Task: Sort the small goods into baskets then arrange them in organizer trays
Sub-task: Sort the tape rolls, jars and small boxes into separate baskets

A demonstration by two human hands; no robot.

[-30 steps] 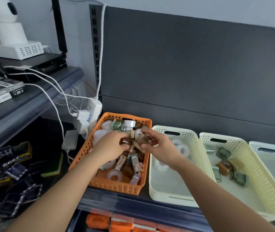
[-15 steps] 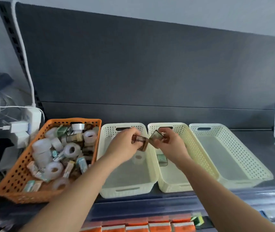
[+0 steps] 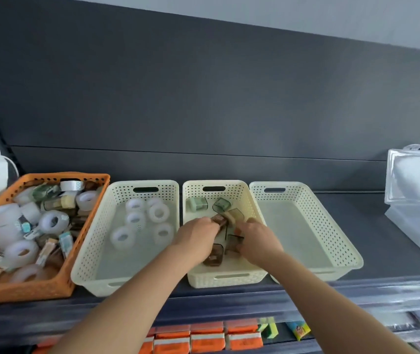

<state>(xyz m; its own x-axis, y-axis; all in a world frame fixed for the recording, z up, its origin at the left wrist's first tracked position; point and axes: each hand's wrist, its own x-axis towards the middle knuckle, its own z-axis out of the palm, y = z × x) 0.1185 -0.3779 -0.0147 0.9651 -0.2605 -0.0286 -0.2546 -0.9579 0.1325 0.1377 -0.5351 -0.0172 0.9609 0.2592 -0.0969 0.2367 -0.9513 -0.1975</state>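
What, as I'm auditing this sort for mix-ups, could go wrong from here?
1. The left hand has a grip on a brown dispenser just above the pieces lying in the middle basket; dropping it may scatter or stack them.
2. The right hand covers part of that pile, so the hands could bump.
3. The tape-roll basket stands right beside it; a loose toss might mis-sort.
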